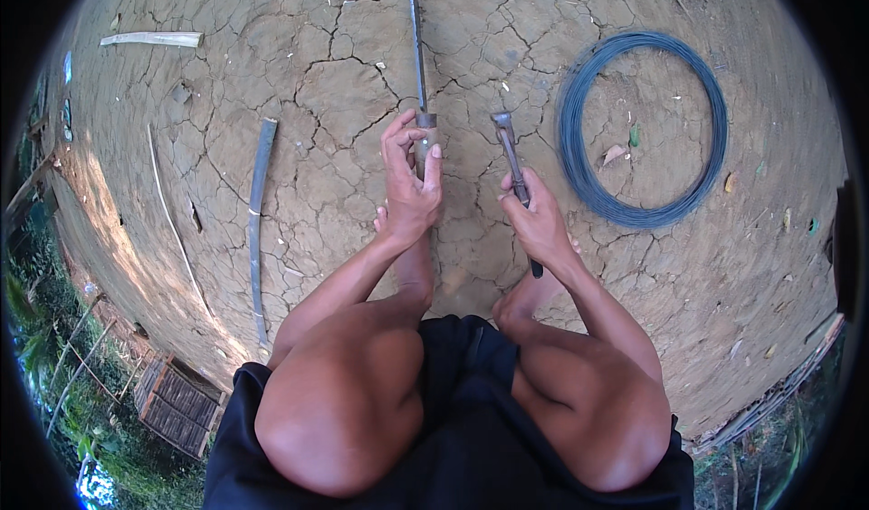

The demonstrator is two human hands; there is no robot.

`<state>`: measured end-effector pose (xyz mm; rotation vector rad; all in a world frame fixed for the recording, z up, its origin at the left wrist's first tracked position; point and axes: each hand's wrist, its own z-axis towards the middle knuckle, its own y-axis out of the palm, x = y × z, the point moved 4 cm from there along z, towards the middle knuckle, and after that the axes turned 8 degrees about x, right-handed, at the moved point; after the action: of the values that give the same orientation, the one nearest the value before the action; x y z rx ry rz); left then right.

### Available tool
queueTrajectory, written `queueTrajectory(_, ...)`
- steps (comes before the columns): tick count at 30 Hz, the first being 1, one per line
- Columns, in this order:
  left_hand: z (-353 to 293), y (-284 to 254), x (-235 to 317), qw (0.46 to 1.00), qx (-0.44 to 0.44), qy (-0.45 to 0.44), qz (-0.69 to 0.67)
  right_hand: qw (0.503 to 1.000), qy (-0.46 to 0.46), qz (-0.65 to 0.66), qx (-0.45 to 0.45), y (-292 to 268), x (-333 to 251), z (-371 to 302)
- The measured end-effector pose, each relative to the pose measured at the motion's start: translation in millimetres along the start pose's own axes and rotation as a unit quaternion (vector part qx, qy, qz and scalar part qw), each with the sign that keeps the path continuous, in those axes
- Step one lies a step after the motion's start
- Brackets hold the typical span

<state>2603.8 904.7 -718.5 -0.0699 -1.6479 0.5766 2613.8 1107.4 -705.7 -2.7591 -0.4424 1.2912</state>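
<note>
My left hand (414, 184) is closed around the brown handle of a long-bladed knife (417, 48). Its narrow blade points away from me, seen nearly edge-on, and runs out past the top of the view. In my right hand (538, 216) is a slim metal hand tool (509, 139) with a short flared head and a dark handle end showing below the fist. The head points away from me; its exact kind is unclear. Both hands are above the cracked ground between my bent knees, apart from each other.
A coil of dark blue-grey wire (572, 152) lies to the right on the cracked earth (353, 103). On the left are a long split strip (257, 211), a thin stick (175, 211) and a pale piece of wood (154, 38). A slatted wooden structure (176, 410) stands at the lower left among plants.
</note>
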Motion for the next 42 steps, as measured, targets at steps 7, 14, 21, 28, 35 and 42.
queueTrajectory(7, 0, -1, 6, 0.997, 0.031, 0.033, 0.056, 0.989, -0.087, -0.089, -0.080, 3, -30, -11)
queueTrajectory(14, 5, -1, 5, 0.997, 0.059, 0.044, 0.013, 0.963, -0.235, -0.075, -0.106, 13, -75, -18)
queueTrajectory(21, 7, -3, -3, 0.998, 0.031, 0.046, 0.025, 0.963, -0.131, -0.173, -0.162, 24, -53, -1)
queueTrajectory(28, 4, 1, -3, 0.999, 0.032, 0.014, -0.010, 0.959, -0.168, -0.184, -0.133, 27, -48, -2)
queueTrajectory(35, 2, -1, -5, 1.000, 0.029, 0.011, -0.007, 0.959, -0.222, -0.077, -0.161, 22, -75, -24)
queueTrajectory(42, 5, -1, -8, 0.998, 0.024, 0.011, -0.049, 0.965, -0.186, -0.132, -0.128, 26, -43, -4)
